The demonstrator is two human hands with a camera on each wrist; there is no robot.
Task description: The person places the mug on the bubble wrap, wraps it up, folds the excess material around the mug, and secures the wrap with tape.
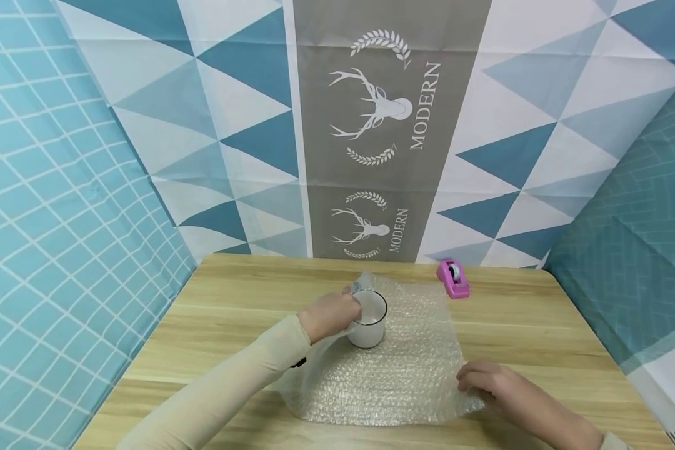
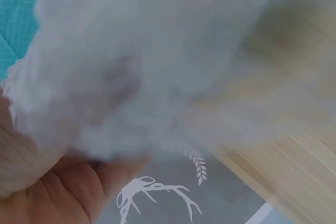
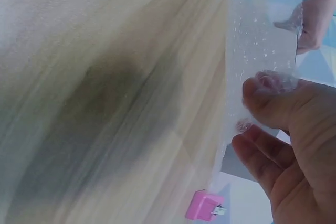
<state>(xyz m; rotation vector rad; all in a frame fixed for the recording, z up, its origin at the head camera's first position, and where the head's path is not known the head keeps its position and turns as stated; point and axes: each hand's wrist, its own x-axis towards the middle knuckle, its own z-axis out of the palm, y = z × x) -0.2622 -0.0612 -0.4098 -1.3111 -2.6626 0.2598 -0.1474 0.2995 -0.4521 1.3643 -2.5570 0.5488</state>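
A white mug (image 1: 365,337) with a dark rim stands upright on a clear sheet of bubble wrap (image 1: 399,381). My left hand (image 1: 330,314) grips the sheet's left edge, lifted up against the mug's rim. In the left wrist view the raised bubble wrap (image 2: 142,61) blurs and hides most of what lies beyond it, and the fingertips are partly covered. Over at the sheet's near right corner, my right hand (image 1: 492,382) pinches the bubble wrap between thumb and fingers. The right wrist view shows that thumb (image 3: 268,100) pressing on the film.
A pink tape dispenser (image 1: 454,279) sits at the back right of the wooden table (image 1: 247,281), just beyond the sheet's far right corner. Patterned cloth (image 1: 371,125) hangs behind the table, with more cloth at both sides.
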